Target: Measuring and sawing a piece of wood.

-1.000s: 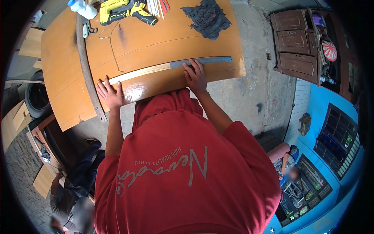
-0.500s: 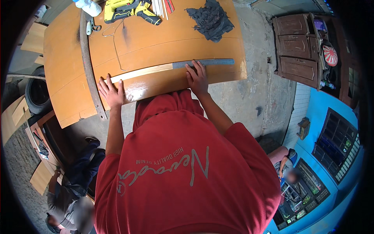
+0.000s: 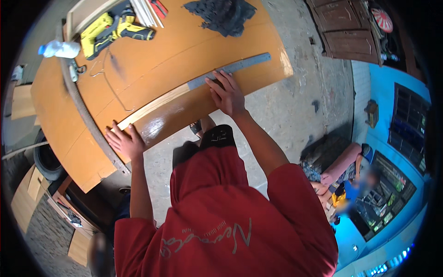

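Observation:
A pale, narrow wooden strip (image 3: 157,105) lies near the front edge of the orange-brown table (image 3: 166,60). Its right end meets a grey metal ruler (image 3: 251,62), which continues in the same line; whether they overlap is hidden by nothing but too fine to tell. At the strip's left end rests my left hand (image 3: 127,141), fingers spread over the wood and tabletop. My right hand (image 3: 227,94) lies with extended fingers on the ruler, close to where it meets the strip. Neither hand is wrapped around anything.
Yellow-black power tools (image 3: 97,34), a bottle (image 3: 60,49), thin sticks (image 3: 144,13), black cloth (image 3: 226,16) and bent wire (image 3: 110,85) lie on the table's far part. A long curved bar (image 3: 85,113) crosses its left side. People (image 3: 353,184) sit at lower right; a tyre (image 3: 45,157) stands left.
The whole view has tilted, so the table and strip now slant up to the right. My torso sits lower in the picture. Both hands keep their places on the strip and ruler.

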A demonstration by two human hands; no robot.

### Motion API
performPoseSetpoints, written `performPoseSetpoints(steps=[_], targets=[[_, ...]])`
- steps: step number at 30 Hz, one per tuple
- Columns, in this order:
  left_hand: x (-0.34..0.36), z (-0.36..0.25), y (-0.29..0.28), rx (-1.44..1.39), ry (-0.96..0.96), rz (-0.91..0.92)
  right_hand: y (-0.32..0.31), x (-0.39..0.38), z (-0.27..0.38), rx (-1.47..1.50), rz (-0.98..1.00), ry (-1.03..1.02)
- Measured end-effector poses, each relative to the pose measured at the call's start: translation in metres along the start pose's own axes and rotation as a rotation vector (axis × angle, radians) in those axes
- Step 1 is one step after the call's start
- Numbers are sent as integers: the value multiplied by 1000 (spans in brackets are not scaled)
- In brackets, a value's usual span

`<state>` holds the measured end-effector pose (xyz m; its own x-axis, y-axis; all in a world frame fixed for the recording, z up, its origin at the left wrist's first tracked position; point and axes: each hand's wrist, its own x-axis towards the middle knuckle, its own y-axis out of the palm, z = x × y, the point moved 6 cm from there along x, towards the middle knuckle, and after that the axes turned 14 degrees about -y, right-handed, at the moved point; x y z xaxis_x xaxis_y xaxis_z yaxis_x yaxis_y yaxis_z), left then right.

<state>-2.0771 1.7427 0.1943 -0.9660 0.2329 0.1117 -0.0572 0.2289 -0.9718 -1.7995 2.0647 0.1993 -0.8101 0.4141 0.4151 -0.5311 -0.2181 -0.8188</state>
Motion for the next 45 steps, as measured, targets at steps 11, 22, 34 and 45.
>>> performPoseSetpoints(steps=[11, 22, 34, 45], targets=[[4, -2, -4, -57, 75, -58, -5, 2, 5, -17, -42, -9], [3, -4, -12, -102, 113, -66, -1, -1, 5, -5, -42, -27], [-2, -5, -7, -132, -39, -8, -1, 1, 9, -54, 35, -43], [0, -8, -10, -103, -74, 16, 71, 28, 143, 56, 117, -73]])
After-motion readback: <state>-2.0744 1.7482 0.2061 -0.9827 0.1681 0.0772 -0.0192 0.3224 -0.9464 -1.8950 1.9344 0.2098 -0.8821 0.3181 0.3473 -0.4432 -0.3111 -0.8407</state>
